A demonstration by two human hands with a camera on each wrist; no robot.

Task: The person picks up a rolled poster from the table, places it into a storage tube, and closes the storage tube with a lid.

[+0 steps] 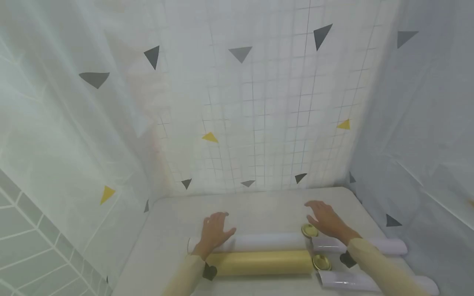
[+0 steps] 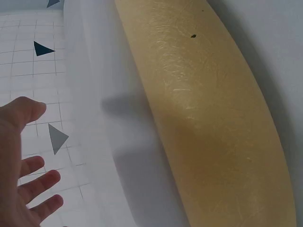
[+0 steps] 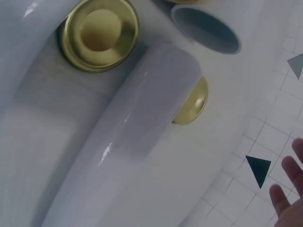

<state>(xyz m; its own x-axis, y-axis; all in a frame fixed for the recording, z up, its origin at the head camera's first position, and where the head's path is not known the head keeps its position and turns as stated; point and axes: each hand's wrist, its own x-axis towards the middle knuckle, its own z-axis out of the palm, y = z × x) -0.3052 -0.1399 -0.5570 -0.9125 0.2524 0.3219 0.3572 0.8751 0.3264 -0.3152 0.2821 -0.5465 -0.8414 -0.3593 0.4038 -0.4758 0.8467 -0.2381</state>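
My left hand [image 1: 216,228] is open with fingers spread, just over the left part of a matte white roll [image 1: 266,242] lying across the table; contact is unclear. A yellow roll [image 1: 263,263] lies parallel in front of it. My right hand [image 1: 323,216] is open, palm down, beside a gold end cap [image 1: 309,230]. In the left wrist view the yellow roll [image 2: 213,118] fills the right side, next to the white roll [image 2: 109,123] and my spread fingers [image 2: 33,182]. The right wrist view shows a gold cap [image 3: 99,33], a glossy white roll [image 3: 142,142] and my fingertips [image 3: 286,189].
A second gold cap [image 1: 321,262] lies at the yellow roll's right end. Two glossy white rolls [image 1: 385,246] [image 1: 355,281] lie at the right under my forearm. White curtains [image 1: 259,102] with grey and yellow triangles close in the white table [image 1: 259,205] on three sides.
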